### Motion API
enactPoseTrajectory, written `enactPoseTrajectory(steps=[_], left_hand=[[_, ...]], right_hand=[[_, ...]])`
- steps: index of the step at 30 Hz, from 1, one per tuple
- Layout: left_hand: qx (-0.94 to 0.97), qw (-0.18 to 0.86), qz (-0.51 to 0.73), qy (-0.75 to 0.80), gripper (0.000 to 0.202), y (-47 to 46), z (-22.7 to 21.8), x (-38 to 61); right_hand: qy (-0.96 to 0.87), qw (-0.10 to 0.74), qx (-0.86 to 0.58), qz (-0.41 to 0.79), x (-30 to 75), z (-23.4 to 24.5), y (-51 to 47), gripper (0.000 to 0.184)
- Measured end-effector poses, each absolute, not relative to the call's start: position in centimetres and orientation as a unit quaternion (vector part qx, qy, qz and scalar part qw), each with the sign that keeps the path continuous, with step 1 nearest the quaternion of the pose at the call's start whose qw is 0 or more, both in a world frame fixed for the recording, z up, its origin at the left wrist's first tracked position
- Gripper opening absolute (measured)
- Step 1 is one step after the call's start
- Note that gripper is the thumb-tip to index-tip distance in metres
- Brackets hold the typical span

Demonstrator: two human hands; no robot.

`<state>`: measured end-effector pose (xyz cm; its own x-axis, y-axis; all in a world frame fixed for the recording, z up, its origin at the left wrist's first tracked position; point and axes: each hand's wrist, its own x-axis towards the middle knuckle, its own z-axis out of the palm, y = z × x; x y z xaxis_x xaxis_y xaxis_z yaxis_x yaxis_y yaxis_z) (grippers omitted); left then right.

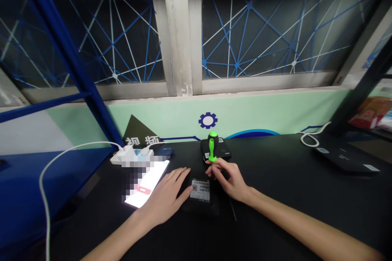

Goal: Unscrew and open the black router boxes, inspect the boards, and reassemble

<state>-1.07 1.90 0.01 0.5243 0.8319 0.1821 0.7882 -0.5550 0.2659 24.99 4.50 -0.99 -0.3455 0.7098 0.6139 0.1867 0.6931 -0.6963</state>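
Note:
A black flat device with a white barcode label lies on the dark table in front of me. My left hand rests on its left side, fingers stretched out and thumb near the label. Upright over the device's far right part stands a screwdriver with a green and black handle. My right hand pinches it low, below the handle, with thumb and fingers. The screwdriver's tip is hidden by the fingers and the dark surface. A thin dark rod lies beside the device on the right.
A lit phone lies left of my left hand. Behind it sits a white power strip with plugs and a white cable. Another black box stands behind the screwdriver. A black flat device and cable lie far right.

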Motion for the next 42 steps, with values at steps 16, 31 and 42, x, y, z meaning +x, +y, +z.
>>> enactPoseTrajectory(steps=[16, 31, 42], left_hand=[[0.866, 0.085, 0.133, 0.475, 0.055, 1.81, 0.31, -1.00], [0.867, 0.084, 0.137, 0.472, 0.053, 1.73, 0.40, -0.95], [0.872, 0.076, 0.141, 0.463, 0.052, 1.82, 0.09, -1.12]], right_hand=[[-0.781, 0.485, -0.295, 0.258, 24.81, -0.95, 4.63, 0.017], [-0.777, 0.488, -0.299, 0.262, 24.77, -1.11, 4.76, 0.014], [-0.780, 0.486, -0.296, 0.258, 24.91, -0.89, 4.63, 0.016]])
